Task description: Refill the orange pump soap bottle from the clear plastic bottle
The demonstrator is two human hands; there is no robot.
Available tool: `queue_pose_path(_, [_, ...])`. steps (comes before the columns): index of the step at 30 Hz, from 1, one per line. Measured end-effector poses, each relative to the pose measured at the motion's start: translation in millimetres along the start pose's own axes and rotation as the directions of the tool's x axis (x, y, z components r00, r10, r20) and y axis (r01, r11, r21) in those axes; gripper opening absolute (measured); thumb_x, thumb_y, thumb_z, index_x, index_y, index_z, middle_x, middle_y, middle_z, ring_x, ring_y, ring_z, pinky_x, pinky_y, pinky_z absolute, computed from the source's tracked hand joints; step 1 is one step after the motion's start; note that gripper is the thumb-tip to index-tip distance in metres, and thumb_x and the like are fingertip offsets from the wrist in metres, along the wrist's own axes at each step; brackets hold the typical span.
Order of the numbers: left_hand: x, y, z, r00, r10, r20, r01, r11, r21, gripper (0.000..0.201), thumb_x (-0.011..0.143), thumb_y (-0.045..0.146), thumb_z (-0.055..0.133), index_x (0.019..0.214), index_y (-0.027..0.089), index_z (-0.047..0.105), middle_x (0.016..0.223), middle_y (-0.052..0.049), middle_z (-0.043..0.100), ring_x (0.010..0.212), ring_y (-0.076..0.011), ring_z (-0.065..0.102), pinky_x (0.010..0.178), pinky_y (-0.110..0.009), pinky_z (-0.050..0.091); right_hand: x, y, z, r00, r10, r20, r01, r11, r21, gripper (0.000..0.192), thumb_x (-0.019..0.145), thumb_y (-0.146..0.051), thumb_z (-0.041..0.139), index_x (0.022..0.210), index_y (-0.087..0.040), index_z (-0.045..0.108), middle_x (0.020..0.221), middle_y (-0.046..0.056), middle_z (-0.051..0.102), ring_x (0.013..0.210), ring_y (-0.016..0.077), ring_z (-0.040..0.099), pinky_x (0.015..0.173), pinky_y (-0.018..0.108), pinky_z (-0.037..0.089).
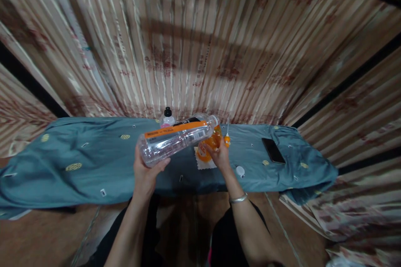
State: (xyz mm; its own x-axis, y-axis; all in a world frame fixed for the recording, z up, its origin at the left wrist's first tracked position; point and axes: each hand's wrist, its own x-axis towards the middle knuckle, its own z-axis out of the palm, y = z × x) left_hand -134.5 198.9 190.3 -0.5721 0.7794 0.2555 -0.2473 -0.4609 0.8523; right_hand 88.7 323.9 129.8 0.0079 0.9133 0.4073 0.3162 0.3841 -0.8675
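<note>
My left hand (146, 171) is wrapped round the base of a clear plastic bottle (175, 138) with an orange and black label. The bottle lies tilted in the air, its uncapped-looking mouth up and to the right. That mouth is close to an orange see-through container (205, 150), though I cannot tell whether they touch. Around the container my right hand (220, 153) has its fingers closed. The container stands on a white scalloped cloth (201, 164), and part of it is hidden behind the bottle and my fingers.
Behind the clear bottle stands a small bottle with a black cap (167, 112). Right of my right hand is a thin stick with an orange end (227, 138). A white round cap (240, 171) and a black phone (273, 150) lie on the teal cloth (103, 162). Curtains hang behind.
</note>
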Motion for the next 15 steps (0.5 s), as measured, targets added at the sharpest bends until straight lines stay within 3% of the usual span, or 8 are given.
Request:
queue_pose_path(7, [1.0,1.9,2.2,1.000,-0.011,0.000,0.011,1.000,0.001,0.086,0.046,0.029,0.099,0.123,0.026,0.060,0.080,0.004,0.066,0.047,-0.0068,0.051,0.038,-0.018,0.039,-0.3,-3.1,-3.4,1.000,0.010,0.010,-0.009,0.999,-0.050,0.066,0.078,-0.056,0.076,0.129,-0.019,0.056,0.110,0.013,0.077,0.107,0.0337,0.073,0.094,0.048,0.059])
queue_pose_path(15, [0.6,1.6,1.3,1.000,0.017,0.021,-0.018,0.999,0.026,0.090,0.047,0.036,0.100,0.126,0.027,0.058,0.086,0.001,0.064,0.050,-0.0078,0.050,0.038,-0.020,0.038,-1.4,0.5,-3.3,1.000,-0.016,0.011,0.017,0.999,-0.047,0.071,0.077,-0.061,0.075,0.129,-0.016,0.058,0.111,0.016,0.076,0.104,0.0341,0.074,0.092,0.048,0.059])
